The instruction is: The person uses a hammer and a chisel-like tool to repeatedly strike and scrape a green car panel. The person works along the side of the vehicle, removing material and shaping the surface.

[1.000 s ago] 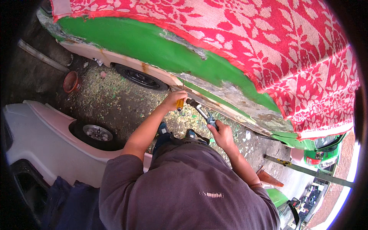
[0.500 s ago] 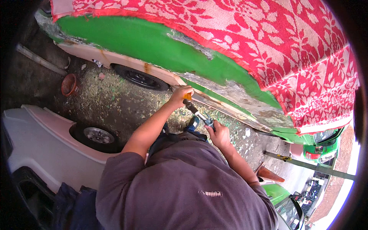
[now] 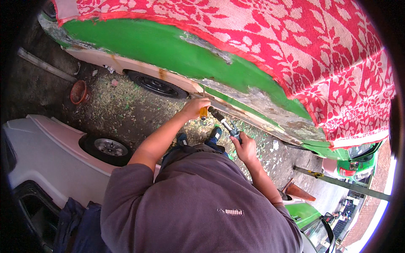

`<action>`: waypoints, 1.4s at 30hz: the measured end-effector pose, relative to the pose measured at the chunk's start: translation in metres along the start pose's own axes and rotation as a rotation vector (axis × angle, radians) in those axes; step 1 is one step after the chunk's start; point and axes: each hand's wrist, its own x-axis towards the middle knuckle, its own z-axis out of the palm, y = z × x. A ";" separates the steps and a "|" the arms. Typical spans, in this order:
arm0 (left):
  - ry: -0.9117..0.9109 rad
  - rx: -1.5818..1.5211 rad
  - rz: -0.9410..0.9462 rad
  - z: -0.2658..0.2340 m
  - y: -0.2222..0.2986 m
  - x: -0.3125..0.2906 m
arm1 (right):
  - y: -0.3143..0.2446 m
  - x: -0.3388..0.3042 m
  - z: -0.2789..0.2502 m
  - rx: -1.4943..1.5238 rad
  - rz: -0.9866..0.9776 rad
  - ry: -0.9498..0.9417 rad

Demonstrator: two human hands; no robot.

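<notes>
Hands: left hand point(image 3: 195, 107) closed on orange-handled chisel point(image 3: 203, 112), right hand point(image 3: 244, 146) gripping hammer point(image 3: 222, 123), against flaking green car panel point(image 3: 177, 55) over littered ground point(image 3: 109, 109).

The car point(image 3: 177, 55) spans the top from ten to three o'clock, with a cloth point(image 3: 295, 46) draped on it. Its wheel point(image 3: 157, 85) sits below it at eleven. The left hand point(image 3: 195, 107) and chisel point(image 3: 203, 111) meet the car's lower edge near centre; just right, the right hand point(image 3: 246, 147) holds a hammer point(image 3: 223, 123). A second wheel point(image 3: 107, 148) lies at eight, a pot point(image 3: 78, 92) at ten.
</notes>
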 end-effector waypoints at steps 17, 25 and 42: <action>0.076 0.009 0.051 -0.007 0.013 0.017 | 0.031 0.004 0.038 -0.022 -0.234 0.139; 0.076 -0.108 -0.080 -0.015 0.014 0.025 | 0.033 -0.001 0.046 -0.043 -0.236 0.150; 0.062 -0.089 0.001 -0.022 0.015 0.010 | 0.024 0.001 0.027 0.107 -0.129 0.187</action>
